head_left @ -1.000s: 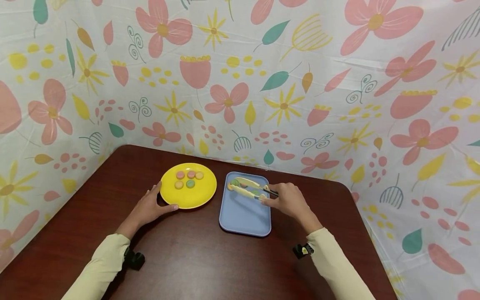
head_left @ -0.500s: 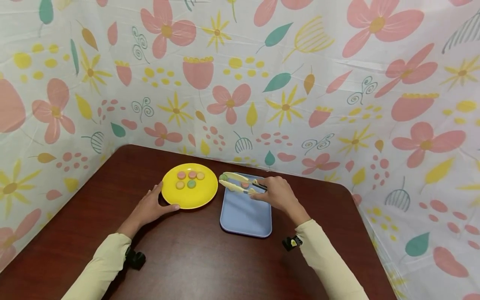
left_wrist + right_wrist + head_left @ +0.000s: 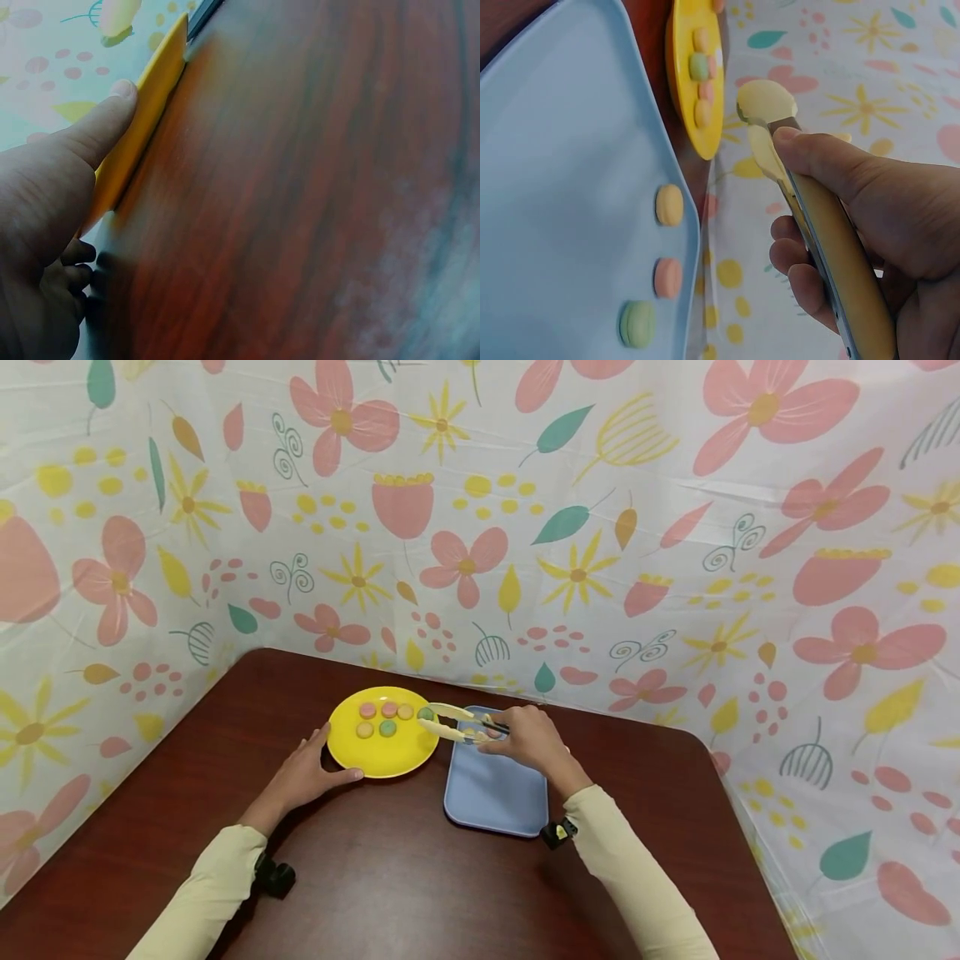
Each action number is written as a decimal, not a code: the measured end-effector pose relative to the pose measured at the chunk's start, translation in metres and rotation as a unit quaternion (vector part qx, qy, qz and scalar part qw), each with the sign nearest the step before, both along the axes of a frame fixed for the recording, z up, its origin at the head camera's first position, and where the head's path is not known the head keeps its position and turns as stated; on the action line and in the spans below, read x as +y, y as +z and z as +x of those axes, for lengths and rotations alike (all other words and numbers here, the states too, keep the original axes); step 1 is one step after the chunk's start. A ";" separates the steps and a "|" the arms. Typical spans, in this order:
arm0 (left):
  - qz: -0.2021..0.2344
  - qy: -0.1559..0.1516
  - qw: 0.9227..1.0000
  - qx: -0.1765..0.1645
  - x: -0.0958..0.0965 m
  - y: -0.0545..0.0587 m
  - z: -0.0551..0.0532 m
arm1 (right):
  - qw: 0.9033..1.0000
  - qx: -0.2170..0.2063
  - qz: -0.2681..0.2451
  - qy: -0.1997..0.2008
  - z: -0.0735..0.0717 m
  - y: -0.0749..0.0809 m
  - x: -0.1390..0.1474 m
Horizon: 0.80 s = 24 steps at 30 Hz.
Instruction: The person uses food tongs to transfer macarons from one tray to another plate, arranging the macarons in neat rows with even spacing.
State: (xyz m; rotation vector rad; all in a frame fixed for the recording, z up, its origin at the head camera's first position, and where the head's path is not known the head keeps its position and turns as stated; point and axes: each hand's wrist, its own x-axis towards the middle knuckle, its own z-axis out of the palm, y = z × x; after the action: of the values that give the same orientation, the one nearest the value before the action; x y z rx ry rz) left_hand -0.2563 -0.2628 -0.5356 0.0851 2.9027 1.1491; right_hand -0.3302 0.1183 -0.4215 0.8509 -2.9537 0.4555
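now the cream-tipped tongs have come well to the left: a second ago they were over the pale blue rectangular tray, and here their tips reach the right rim of the round, glossy yellow plate. pinched in those tips is a small green macaron; whether it touches the plate i can't tell from where i stand. as i read it, the carry across is all but made, with the letting-go not yet done. the right hand has its fingers curled round the tongs, thumb pressed along one side. the left hand holds the plate's left and near rim, fingers and thumb spread wide about the edge, and i'd guess that steadies it on the dark red-brown table. lying on the plate are two pink macarons, two pale yellow macarons and one green macaron. towards the tray's far edge sit three others, a yellow macaron, a pink macaron and another green macaron, so the work seems past its middle.
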 end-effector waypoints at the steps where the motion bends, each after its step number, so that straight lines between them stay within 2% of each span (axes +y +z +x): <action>1: 0.000 0.001 1.000 -0.001 0.000 0.000 0.000 | 1.000 -0.002 0.001 0.000 -0.001 0.000 -0.002; 12: 0.000 0.005 1.000 -0.005 0.001 -0.002 -0.001 | 1.000 -0.028 0.007 -0.001 -0.012 -0.010 -0.017; 24: 0.002 0.004 1.000 0.000 -0.001 -0.002 0.000 | 0.999 -0.034 -0.009 0.025 -0.017 -0.021 -0.027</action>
State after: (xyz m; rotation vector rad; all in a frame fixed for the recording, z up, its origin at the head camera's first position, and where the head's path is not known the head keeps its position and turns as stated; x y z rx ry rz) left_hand -0.2565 -0.2636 -0.5377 0.0736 2.9043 1.1567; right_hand -0.3476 0.0912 -0.4429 0.9288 -2.9910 0.5229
